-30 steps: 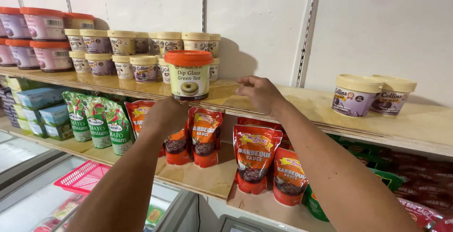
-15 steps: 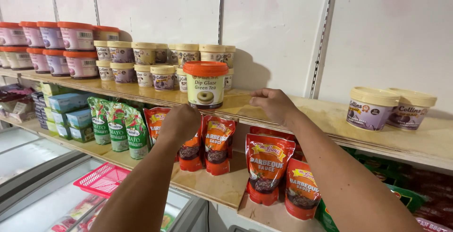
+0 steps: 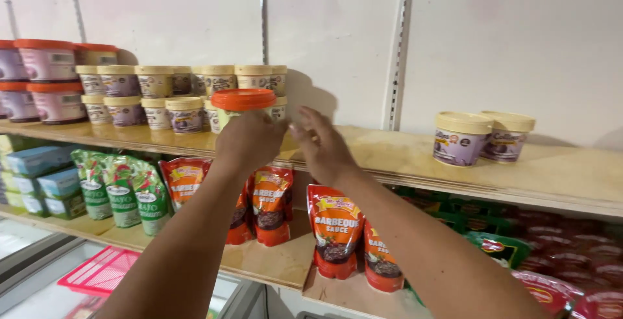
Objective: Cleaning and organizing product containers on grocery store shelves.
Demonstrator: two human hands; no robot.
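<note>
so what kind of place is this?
Most likely a small grocery shop. Plywood shelves on wall rails carry rows of identical cream-lidded tubs, sauce pouches stand in ranks below, and the left hand grips an orange-lidded tub.

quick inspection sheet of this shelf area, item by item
surface: upper wooden shelf against a white wall; a lower wooden shelf below it.
job's things: orange-lidded tub standing on the upper shelf.
clutter: stacked cream-lidded tubs behind it, two cream-lidded tubs apart to the right, orange-lidded pink tubs far left; red sauce pouches and green pouches on the lower shelf.
grippers: left hand wraps the front of the orange-lidded tub; right hand is at its right side, contact hidden.
cables: nothing seen.
surroundings: metal shelf rails on the wall; red basket at lower left.
</note>
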